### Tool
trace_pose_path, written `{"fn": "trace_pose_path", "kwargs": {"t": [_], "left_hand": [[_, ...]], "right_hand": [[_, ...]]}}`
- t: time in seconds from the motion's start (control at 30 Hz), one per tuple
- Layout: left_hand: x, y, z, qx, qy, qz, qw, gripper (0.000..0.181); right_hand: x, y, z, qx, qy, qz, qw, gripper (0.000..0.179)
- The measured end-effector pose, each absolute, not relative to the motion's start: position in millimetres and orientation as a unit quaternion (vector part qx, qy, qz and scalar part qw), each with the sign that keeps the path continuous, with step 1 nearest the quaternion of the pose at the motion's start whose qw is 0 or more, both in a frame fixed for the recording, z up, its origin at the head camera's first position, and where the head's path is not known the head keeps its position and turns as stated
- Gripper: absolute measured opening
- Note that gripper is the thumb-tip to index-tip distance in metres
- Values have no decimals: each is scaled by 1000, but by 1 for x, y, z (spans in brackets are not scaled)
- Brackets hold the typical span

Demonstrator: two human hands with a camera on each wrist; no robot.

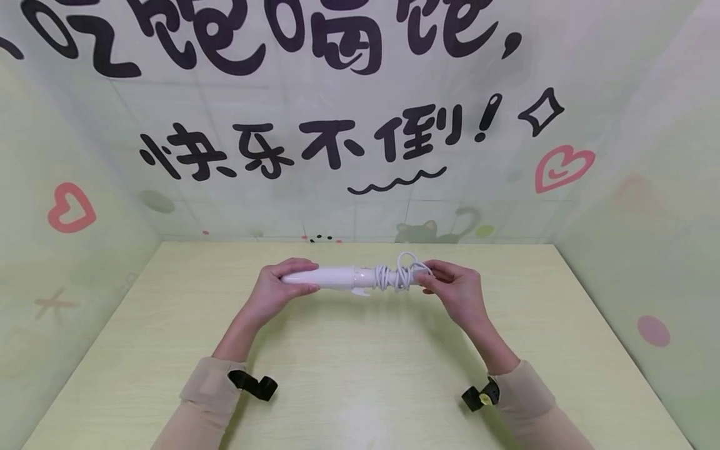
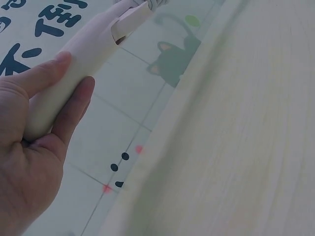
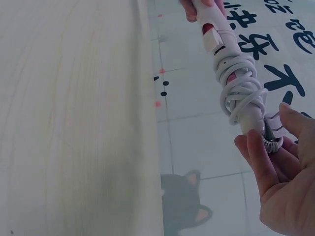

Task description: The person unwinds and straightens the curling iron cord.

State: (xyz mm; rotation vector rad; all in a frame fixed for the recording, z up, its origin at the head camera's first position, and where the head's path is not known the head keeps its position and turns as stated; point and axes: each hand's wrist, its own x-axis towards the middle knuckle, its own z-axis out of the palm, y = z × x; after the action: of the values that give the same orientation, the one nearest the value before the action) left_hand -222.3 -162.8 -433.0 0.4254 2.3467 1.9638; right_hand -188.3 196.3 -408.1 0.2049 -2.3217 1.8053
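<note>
A white curling iron (image 1: pixel 332 277) is held level between both hands, above the far part of the table. My left hand (image 1: pixel 275 289) grips its thick smooth end, thumb and fingers on opposite sides. A small lever (image 1: pixel 360 292) sticks out near the middle. White cord (image 3: pixel 241 91) is wound in several loops round the thinner handle. At the handle's end my right hand (image 1: pixel 460 294) holds on with thumb and fingers, where the right wrist view shows plug prongs (image 3: pixel 274 120) close to the thumb. Part of that end is hidden by the fingers.
A pale wood-grain table (image 1: pixel 360 375) lies below, closed off by a printed back wall (image 1: pixel 315 206) and side walls left and right. Dark wrist cameras are strapped over both beige sleeves (image 1: pixel 210 387).
</note>
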Motion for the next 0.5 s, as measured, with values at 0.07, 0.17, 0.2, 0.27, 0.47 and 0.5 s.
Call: {"fn": "trace_pose_path", "kwargs": {"t": [0.07, 0.17, 0.2, 0.27, 0.47, 0.5], "left_hand": [[-222, -162, -433, 138, 759, 635, 26, 42], [-222, -162, -434, 138, 761, 634, 26, 42], [-222, -162, -434, 138, 761, 633, 26, 42], [-222, -161, -435, 140, 761, 633, 26, 42], [-222, -160, -436, 143, 757, 638, 22, 42], [-222, -159, -436, 143, 756, 638, 22, 42]], "right_hand": [[-188, 197, -408, 65, -790, 603, 92, 33], [-187, 197, -408, 66, -807, 579, 90, 35], [-187, 197, -408, 68, -814, 569, 93, 35], [-187, 197, -408, 67, -828, 547, 105, 33], [-185, 193, -406, 44, -826, 543, 146, 28], [-184, 192, -406, 42, -822, 548, 151, 27]]}}
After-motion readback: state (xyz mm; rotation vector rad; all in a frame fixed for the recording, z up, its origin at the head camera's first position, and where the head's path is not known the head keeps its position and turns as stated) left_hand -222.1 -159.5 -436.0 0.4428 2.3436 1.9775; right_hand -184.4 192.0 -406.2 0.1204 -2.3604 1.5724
